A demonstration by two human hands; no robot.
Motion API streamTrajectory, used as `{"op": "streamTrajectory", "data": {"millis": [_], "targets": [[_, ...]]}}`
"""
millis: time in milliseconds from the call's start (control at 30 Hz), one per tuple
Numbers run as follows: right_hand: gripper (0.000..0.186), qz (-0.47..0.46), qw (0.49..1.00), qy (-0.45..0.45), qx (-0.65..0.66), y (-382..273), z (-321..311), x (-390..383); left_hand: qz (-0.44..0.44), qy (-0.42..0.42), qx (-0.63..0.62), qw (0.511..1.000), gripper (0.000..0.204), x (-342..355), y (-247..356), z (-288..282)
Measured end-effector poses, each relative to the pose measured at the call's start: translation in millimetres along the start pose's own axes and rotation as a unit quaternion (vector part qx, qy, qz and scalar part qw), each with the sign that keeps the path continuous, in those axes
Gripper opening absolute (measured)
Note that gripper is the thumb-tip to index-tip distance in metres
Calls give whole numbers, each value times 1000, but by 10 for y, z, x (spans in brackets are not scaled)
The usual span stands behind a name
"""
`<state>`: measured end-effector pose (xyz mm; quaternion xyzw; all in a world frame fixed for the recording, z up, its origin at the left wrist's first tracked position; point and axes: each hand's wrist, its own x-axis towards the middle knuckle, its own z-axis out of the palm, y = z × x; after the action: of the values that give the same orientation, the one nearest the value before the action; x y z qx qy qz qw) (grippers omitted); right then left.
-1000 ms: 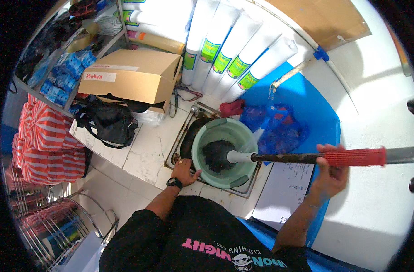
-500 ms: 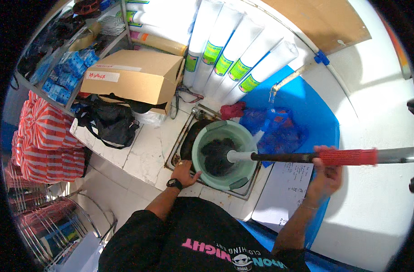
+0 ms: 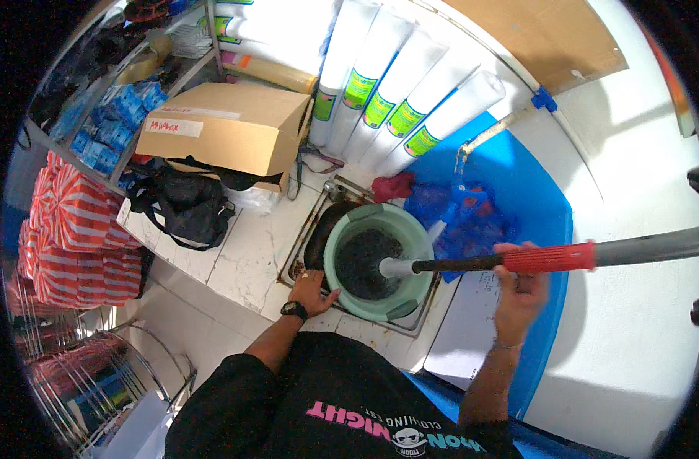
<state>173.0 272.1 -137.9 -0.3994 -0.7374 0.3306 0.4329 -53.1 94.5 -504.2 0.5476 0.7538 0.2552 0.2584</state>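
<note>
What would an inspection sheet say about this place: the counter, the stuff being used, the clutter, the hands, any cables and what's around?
Surface: white tiled counter; its metal sink has brown stains along the rim.
Job's things: mop, its lower end down in a pale green basin at the sink; the basin's dark contents are unclear.
Clutter: cardboard box and black bag on the counter; blue plastic bag beside the basin.
Left hand: empty, resting at the sink's edge.
Right hand: wrapped around the mop's red grip.
Cables: nothing seen.
Surroundings: standing white rolls behind; red-and-white striped bundles at far left.
</note>
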Motion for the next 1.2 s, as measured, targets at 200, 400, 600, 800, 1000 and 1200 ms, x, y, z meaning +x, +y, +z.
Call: {"op": "streamTrajectory", "data": {"millis": [200,400,600,800,1000,1200], "targets": [[51,-40,982,186,-20,-181,-363,182,-19,-25,26,999,73,16,15,14],[44,46,995,-22,88,295,319,-68,-22,-29,-4,999,71,29,62,-79],[57,-5,993,115,-39,-117,-111,47,-29,-22,35,999,73,23,69,-70],[60,-95,966,240,6,-212,-208,190,-8,-9,10,1000,76,19,15,26],[47,36,997,-5,74,289,462,-74,-6,-16,2,1000,75,5,-36,38],[51,-12,990,143,-12,-123,-169,119,0,-6,25,1000,75,13,11,15]]}}
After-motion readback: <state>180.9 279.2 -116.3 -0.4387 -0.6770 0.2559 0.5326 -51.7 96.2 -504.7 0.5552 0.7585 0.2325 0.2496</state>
